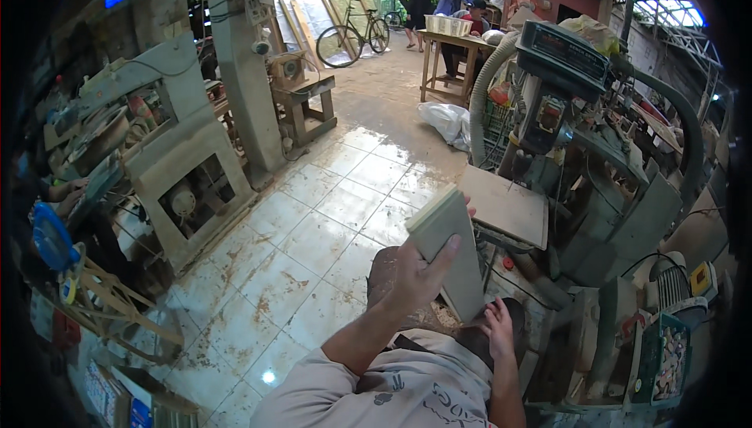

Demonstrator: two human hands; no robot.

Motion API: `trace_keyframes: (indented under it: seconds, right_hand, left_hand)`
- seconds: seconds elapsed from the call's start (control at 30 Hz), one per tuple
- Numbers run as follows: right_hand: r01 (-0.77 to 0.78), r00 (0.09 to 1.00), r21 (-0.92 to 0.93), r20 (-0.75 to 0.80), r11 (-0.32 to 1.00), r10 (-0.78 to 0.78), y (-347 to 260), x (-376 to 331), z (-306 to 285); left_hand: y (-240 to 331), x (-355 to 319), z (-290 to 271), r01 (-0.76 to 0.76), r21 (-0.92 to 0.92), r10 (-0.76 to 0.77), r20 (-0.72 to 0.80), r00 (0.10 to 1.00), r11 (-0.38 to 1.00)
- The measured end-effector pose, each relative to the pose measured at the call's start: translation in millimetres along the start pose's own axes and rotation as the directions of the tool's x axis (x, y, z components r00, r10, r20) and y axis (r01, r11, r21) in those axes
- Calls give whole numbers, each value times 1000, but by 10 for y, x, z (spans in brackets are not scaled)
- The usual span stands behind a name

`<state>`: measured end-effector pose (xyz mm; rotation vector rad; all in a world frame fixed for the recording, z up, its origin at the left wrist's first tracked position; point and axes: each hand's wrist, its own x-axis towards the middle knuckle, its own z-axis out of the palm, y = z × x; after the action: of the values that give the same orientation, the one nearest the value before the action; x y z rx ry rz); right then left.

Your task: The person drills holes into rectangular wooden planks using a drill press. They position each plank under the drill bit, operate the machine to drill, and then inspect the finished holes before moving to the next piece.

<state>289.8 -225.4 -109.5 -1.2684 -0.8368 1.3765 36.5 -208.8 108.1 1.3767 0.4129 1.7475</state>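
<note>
My left hand (pixel 424 273) grips a flat, rectangular grey-beige wooden board (pixel 458 246), held tilted above my lap. The thumb lies across its near face, and fingertips show past its right edge. A pale yellowish edge runs along the board's upper left side; whether it is one piece or several stacked pieces I cannot tell. Beside the board's lower right corner is my right hand (pixel 499 329), its fingers loosely bent and apart. Those fingers are close to the corner, but contact is unclear. Under the board's lower end, some wood shavings (pixel 446 317) show at my lap.
Right of me stands a dusty machine (pixel 564 60) with a flat table (pixel 505 205) and a thick hose. A green crate (pixel 662 361) of small pieces sits lower right. Left are a machine frame (pixel 184 193), a blue-topped stool (pixel 53 234) and a person's hand (pixel 76 185). Sawdust marks the tiled floor (pixel 290 252).
</note>
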Motion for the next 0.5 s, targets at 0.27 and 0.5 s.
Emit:
trace_keyframes:
  seconds: [0.27,0.5]
  right_hand:
    - [491,869,-275,226,826,-441,-1160,-340,679]
    - [852,523,-245,427,462,-738,-1911,-620,1030]
  left_hand:
    - [30,118,231,88,215,-84,-30,996,973]
    - [-75,150,330,27,206,-23,-21,1000,978]
